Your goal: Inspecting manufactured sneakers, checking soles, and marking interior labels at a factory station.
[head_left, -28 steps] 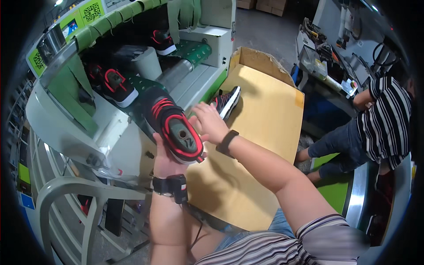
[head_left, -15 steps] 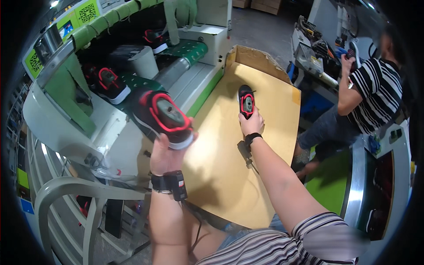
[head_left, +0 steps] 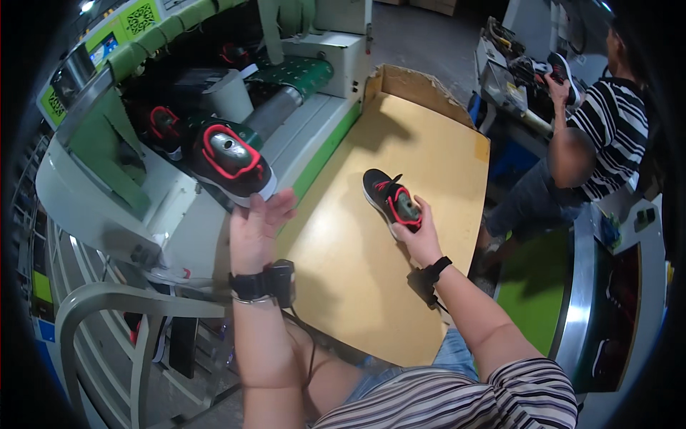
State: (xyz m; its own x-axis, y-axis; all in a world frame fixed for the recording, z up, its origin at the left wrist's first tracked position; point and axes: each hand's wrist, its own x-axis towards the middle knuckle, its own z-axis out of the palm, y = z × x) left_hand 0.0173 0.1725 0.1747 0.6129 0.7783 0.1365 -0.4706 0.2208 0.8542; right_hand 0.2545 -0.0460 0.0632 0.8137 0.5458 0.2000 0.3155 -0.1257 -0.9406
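Observation:
My left hand (head_left: 259, 227) is raised at the edge of the white and green machine (head_left: 93, 207), fingers spread, fingertips touching the pale sole of a black shoe with red trim (head_left: 230, 164). That shoe lies tilted on the machine's ledge. My right hand (head_left: 420, 234) grips the heel end of a second black and red shoe (head_left: 388, 194), which rests upright on the yellow-brown table board (head_left: 357, 279). Both wrists wear black straps; a small black box (head_left: 282, 282) hangs on the left one.
A green conveyor belt (head_left: 300, 71), a white tub (head_left: 230, 96) and two more black and red shoes (head_left: 164, 129) sit on the machine. A cardboard wall (head_left: 414, 86) edges the table's far end. At right a person in a striped shirt (head_left: 607, 136) holds a shoe. A grey metal frame (head_left: 107, 307) stands lower left.
My left hand has carried its shoe away onto the machine ledge and loosened its fingers. My right hand has brought the second shoe down onto the board, nearer to me.

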